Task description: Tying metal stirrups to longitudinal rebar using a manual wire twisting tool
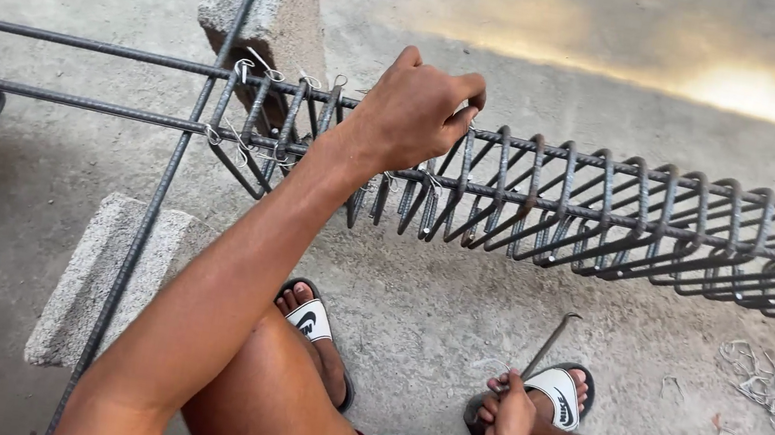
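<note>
Gripping the upper bar of the rebar cage [610, 214] at its near-left stretch: left hand [415, 110], fingers curled tight over bar and stirrups, arm reaching straight up and away from the body. Running left to right across the view, long axis level, propped on concrete blocks [282, 1]. Hanging low by the right sandal [557, 391], well apart from the cage: right hand [511, 417], closed around a thin hooked tying tool [546, 349], tip slanting up toward the steel.
</note>
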